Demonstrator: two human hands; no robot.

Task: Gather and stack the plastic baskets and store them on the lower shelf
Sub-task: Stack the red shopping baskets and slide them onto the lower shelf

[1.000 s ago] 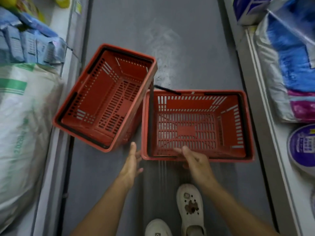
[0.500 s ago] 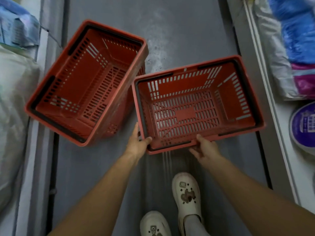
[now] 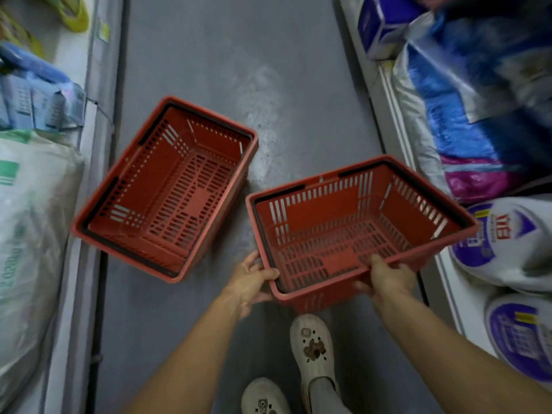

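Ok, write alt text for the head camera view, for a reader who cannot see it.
Seen from above, a person's left hand and right hand grip the near rim of a red plastic basket, tilted in a grey-floored aisle. A second red basket sits on the floor to its left, between shelves of bagged goods.

A narrow shop aisle with a grey concrete floor (image 3: 209, 55); low white shelves (image 3: 388, 94) on both sides carry packaged goods in large plastic bags (image 3: 466, 121); two red slotted plastic shopping baskets (image 3: 167, 186) sit between.
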